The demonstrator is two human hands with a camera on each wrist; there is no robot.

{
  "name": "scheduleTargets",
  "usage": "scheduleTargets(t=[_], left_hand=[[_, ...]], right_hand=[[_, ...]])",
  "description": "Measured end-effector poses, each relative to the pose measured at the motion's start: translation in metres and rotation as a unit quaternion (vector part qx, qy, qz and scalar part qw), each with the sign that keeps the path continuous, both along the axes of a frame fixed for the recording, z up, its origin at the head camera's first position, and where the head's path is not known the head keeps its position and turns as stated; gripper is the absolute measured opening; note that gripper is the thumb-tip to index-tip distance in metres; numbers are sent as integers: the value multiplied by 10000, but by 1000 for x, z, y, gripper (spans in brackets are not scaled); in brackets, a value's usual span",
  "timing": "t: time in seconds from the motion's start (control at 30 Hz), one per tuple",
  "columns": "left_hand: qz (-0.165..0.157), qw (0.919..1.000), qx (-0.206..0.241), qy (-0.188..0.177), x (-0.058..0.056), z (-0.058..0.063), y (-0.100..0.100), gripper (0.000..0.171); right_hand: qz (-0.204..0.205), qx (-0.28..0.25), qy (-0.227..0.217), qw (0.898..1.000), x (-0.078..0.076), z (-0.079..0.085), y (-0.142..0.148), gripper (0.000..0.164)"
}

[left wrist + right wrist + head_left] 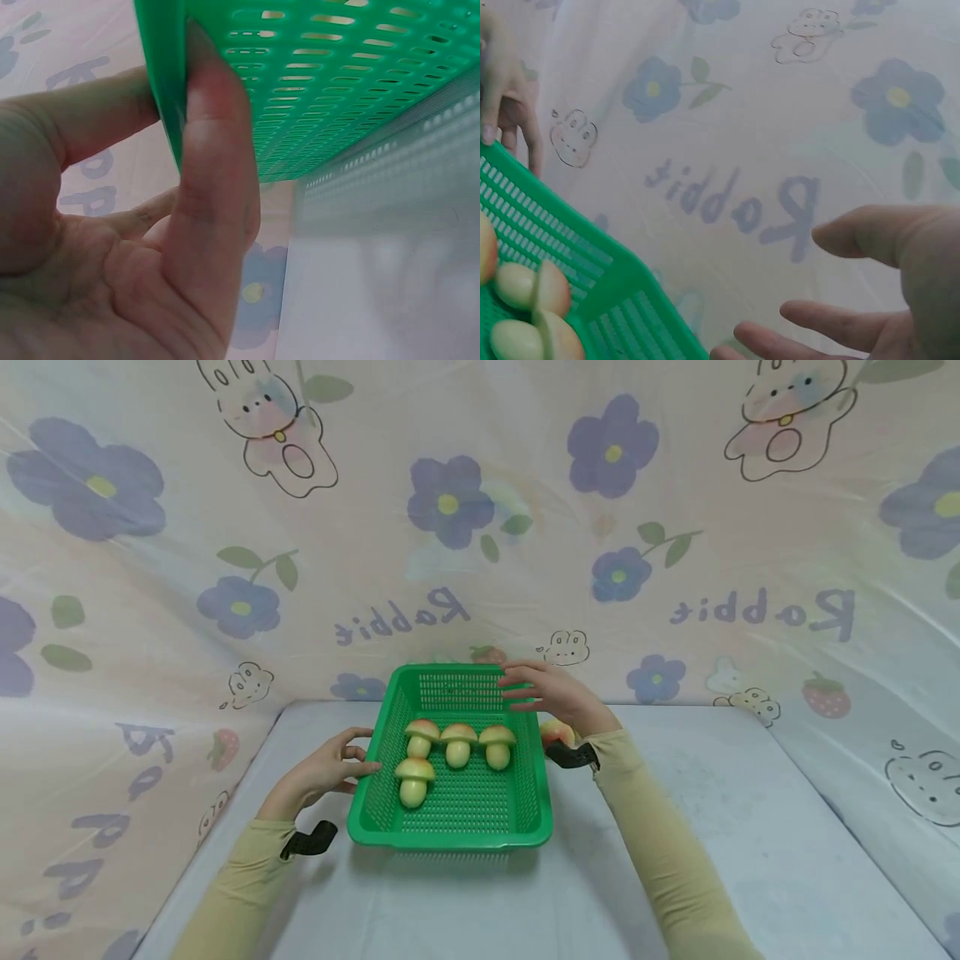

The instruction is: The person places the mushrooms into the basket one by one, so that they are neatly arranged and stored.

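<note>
A green plastic basket (468, 841) holds several toy mushrooms (458, 744) with yellow stems and reddish-yellow caps. My left hand (327, 768) pinches the basket's left rim; the left wrist view shows thumb and fingers on either side of that edge (166, 90). Near the far right corner of the basket is my right hand (551, 692), its fingers extended and nothing between them. In the right wrist view, a gap shows between the right hand (885, 292) and the basket (622, 277). A red-and-yellow round fruit (557, 733) is partly hidden behind the right wrist.
The basket is over a white-covered table (705, 827), with a shadow below its near edge. Behind and at the sides hangs a cloth (525, 577) printed with flowers and rabbits. Each wrist wears a black strap-like piece (311, 839).
</note>
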State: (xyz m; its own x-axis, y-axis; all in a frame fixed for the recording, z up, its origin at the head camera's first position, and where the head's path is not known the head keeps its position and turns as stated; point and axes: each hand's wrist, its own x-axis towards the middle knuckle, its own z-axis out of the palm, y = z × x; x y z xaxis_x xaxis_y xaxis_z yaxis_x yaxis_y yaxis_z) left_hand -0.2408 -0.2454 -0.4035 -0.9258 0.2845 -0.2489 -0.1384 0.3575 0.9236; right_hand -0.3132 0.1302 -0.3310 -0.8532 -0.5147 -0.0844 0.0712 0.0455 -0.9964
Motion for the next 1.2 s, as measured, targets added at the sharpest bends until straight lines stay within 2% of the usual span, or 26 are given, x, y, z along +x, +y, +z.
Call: scheduleTargets(t=[0.23, 0.4, 0.6, 1.2], left_hand=[[14, 10000, 61, -3, 1, 2, 0, 73], [17, 10000, 52, -2, 1, 2, -1, 74], [8, 10000, 68, 0, 2, 0, -3, 75], [-21, 10000, 78, -2, 1, 0, -1, 74]], right_hand=[[-315, 15, -5, 9995, -5, 2, 28, 48], [-544, 287, -24, 9981, -11, -3, 46, 50], [-581, 608, 159, 9963, -16, -13, 64, 51], [-791, 805, -67, 9936, -31, -40, 118, 55]])
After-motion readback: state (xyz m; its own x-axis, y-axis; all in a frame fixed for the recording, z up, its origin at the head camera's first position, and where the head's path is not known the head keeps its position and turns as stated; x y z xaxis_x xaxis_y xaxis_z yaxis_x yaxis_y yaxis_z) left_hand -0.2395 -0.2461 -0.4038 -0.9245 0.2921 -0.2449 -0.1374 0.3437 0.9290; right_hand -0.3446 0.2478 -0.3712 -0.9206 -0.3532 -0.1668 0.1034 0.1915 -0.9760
